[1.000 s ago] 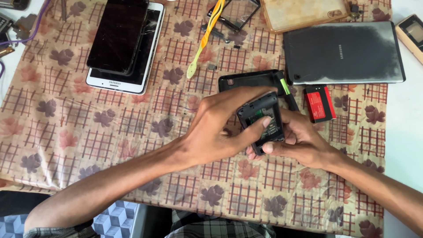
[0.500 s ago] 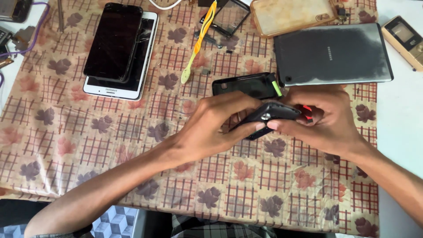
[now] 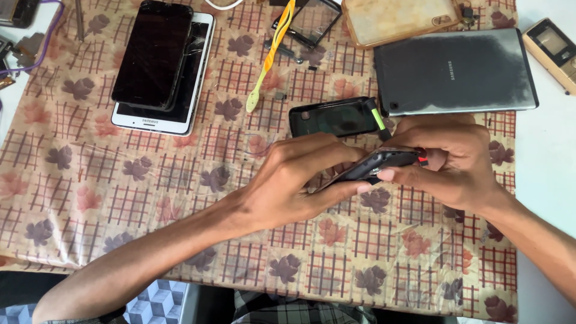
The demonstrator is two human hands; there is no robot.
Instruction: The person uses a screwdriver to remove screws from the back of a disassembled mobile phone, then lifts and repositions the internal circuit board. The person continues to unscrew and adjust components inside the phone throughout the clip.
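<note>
Black plastic, edge-on: the phone [image 3: 375,165] sits pinched between my two hands just right of the bench's middle. My left hand [image 3: 288,183] closes on its near end, thumb under and fingers over the top. My right hand [image 3: 447,162] wraps the far end, fingertips along the lower edge, with a bit of red showing at the corner by my fingers.

Touching or just beside my knuckles at 12 o'clock lies a black cover [image 3: 333,117] with a green stick [image 3: 378,118] at its right edge. Past that, at 1 o'clock, the grey tablet [image 3: 456,72] lies flat, its near edge just beside my right hand, so room is tight that way. A tan case [image 3: 399,19] lies above the tablet.

At 10 o'clock, well apart, a dark phone rests on a white tablet [image 3: 180,102]. A yellow brush [image 3: 270,57] lies slanted at 11 o'clock.

The patterned cloth [image 3: 120,198] is bare from 6 to 9 o'clock, the widest open stretch. At 3 o'clock the cloth's edge gives way to the white bench [image 3: 549,150], where a small gold phone [image 3: 552,51] lies near the far corner.
</note>
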